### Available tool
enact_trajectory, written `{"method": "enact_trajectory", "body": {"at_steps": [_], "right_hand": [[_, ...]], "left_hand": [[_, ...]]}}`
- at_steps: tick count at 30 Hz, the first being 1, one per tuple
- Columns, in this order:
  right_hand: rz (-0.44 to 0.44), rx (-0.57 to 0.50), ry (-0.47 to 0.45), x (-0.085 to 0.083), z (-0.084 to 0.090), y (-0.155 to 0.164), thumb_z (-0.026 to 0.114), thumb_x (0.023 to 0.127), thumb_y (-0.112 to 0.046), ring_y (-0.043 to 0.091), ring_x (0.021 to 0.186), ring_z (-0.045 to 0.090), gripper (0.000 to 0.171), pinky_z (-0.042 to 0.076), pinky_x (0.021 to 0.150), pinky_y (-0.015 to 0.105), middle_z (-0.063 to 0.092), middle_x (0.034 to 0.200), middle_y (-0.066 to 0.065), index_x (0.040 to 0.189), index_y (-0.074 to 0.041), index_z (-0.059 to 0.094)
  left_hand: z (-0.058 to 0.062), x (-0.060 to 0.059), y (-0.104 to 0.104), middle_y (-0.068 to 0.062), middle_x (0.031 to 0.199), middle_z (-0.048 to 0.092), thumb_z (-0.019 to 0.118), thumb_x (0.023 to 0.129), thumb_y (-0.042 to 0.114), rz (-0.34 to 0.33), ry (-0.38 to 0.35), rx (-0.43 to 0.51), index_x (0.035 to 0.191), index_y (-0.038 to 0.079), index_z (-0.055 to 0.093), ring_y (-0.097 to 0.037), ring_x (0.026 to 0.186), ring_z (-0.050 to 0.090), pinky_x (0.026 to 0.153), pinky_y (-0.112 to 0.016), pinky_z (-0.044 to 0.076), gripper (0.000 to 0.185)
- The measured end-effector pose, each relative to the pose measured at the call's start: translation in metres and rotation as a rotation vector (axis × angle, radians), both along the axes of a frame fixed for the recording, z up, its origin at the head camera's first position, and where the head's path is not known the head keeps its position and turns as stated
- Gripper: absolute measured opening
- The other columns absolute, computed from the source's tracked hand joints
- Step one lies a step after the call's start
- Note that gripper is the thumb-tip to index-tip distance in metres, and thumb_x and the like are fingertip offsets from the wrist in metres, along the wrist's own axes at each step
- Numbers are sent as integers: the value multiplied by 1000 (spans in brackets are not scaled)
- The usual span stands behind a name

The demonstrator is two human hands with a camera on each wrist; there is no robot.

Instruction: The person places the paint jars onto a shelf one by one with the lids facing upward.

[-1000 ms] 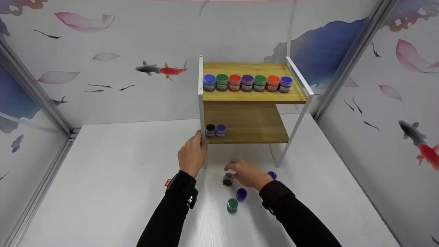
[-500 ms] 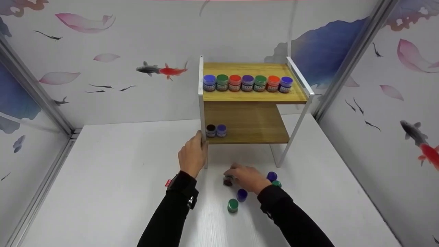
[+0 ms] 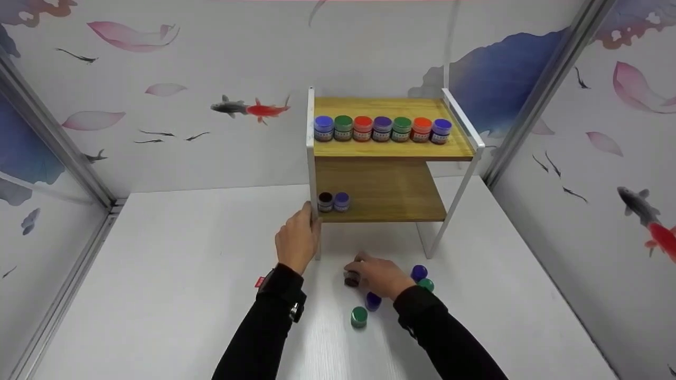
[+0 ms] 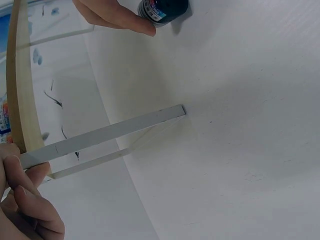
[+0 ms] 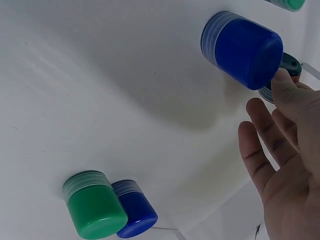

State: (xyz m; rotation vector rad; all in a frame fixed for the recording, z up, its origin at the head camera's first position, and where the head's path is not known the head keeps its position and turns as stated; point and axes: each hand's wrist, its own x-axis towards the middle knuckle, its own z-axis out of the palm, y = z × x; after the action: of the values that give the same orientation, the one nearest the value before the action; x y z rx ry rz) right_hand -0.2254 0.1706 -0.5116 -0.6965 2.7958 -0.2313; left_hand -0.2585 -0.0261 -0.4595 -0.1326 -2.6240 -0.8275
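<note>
My left hand [image 3: 296, 240] grips the white side frame [image 4: 110, 132] of a small two-tier shelf, thumb and fingers around the bar in the left wrist view. On the white table, my right hand [image 3: 380, 275] pinches a dark paint jar [image 3: 351, 279] between thumb and fingers; part of the jar is hidden behind them. Nearer me are a blue paint jar [image 3: 373, 302] and a green paint jar [image 3: 359, 316]. Another blue jar [image 3: 419, 272] and green jar [image 3: 426, 285] stand close together beside my right wrist.
A row of several coloured paint jars [image 3: 382, 129] lines the upper shelf board [image 3: 369, 104]. On the lower board [image 3: 391, 195], a dark-lidded jar [image 3: 325, 202] and a violet-lidded jar [image 3: 341, 201] stand at the left end. Patterned walls [image 3: 211, 148] enclose the table.
My right hand has lowered onto the dark jar and taken hold of it, and its forearm has shifted slightly left, uncovering the green jar at the right. My left hand stays on the frame.
</note>
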Motion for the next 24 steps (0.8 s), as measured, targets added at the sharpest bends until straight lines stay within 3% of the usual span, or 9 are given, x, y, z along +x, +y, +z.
{"method": "enact_trajectory", "body": {"at_steps": [8, 14, 19, 24], "right_hand": [[-19, 2, 13, -2, -4, -2, 66, 93, -14, 18, 88, 61, 35, 54, 88, 38, 62, 109, 4, 127, -22, 64], [-16, 16, 65, -4, -9, -3, 68, 91, -17, 17, 82, 60, 23, 55, 82, 37, 59, 103, 3, 114, -16, 64], [-89, -47, -35, -6, -9, -4, 75, 85, -16, 16, 85, 60, 28, 53, 86, 37, 61, 100, 0, 108, -15, 60], [-130, -130, -143, -7, -9, -4, 77, 83, -15, 15, 80, 56, 27, 51, 81, 36, 61, 88, -2, 102, -16, 57]], "left_hand": [[2, 1, 0, -2, 80, 66, 63, 95, 25, -3, -25, 10, 104, 11, 61, -17, 63, 59, 52, -34, 44, 16], [1, 0, 0, -2, 82, 67, 63, 95, 25, 9, -39, 7, 103, 12, 61, -18, 65, 62, 54, -34, 46, 16], [1, -2, 0, -3, 84, 69, 63, 95, 25, 7, -38, 1, 105, 11, 61, -18, 68, 64, 56, -35, 48, 16], [0, -2, 0, -3, 84, 69, 62, 96, 25, 3, -45, 1, 103, 12, 60, -18, 69, 64, 57, -35, 48, 15]]}}
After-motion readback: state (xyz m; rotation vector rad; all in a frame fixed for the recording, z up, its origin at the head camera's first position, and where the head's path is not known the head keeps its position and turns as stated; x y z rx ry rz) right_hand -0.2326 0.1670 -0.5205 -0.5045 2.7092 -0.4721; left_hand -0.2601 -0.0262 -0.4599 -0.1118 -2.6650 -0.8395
